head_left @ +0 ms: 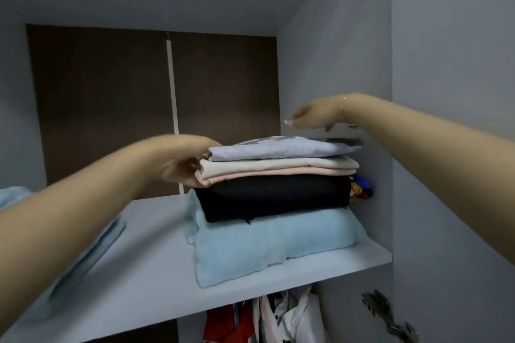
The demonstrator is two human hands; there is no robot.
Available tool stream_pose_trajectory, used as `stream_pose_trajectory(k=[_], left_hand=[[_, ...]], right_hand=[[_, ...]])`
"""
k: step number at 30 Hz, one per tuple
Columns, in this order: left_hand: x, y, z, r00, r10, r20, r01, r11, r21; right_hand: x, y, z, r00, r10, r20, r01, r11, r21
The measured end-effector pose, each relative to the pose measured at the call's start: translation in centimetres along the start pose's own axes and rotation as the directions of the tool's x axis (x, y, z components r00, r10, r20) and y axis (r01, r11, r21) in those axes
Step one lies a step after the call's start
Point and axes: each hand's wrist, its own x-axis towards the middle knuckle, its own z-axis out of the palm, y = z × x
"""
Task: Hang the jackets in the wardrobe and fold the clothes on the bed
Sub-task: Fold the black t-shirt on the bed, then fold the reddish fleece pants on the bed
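Observation:
A stack of folded clothes stands on the wardrobe shelf (pixel 156 273) against the right wall. From the top it holds a pale lilac garment (pixel 281 147), a cream one (pixel 278 164), a pink one (pixel 267 174), a black one (pixel 273 198) and a thick light blue one (pixel 267 242). My left hand (pixel 181 161) touches the left end of the stack at the cream and pink layers; its fingers are blurred. My right hand (pixel 312 117) hovers flat just above the stack's far right side, fingers straight, holding nothing.
Another light blue cloth (pixel 92 248) lies on the shelf at the left, partly under my left arm. A colourful item (pixel 359 189) is wedged behind the stack. Hanging garments (pixel 267 317) show below the shelf. The open door with hinges (pixel 387 315) stands at the right.

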Motion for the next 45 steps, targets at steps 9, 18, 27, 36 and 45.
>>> stream_pose_trajectory(k=[9,18,27,36,45], left_hand=[[3.1,2.1,4.7,0.999,-0.026,0.041,-0.012,0.691,0.723],[6.1,-2.4,5.2,0.997,0.061,0.040,-0.071,0.704,0.707],[-5.0,-5.4,4.4,0.886,0.464,-0.016,-0.259,0.524,0.811],[-21.4,-13.2,11.3,0.476,0.869,0.132,-0.508,0.150,0.848],[-36.6,-15.5,28.0,0.237,0.918,0.317,-0.850,0.038,0.526]], right_hand=[[2.7,-0.6,5.8,0.945,-0.265,0.194,0.199,0.931,0.305],[3.6,-0.2,9.5,0.917,-0.374,0.139,0.295,0.870,0.394],[-10.5,-2.7,10.1,0.966,-0.199,-0.167,0.212,0.976,0.058],[-36.6,-3.0,19.4,0.865,-0.065,-0.498,-0.146,0.916,-0.373],[-63.3,1.6,24.6,0.770,0.326,-0.548,-0.556,0.765,-0.326]])
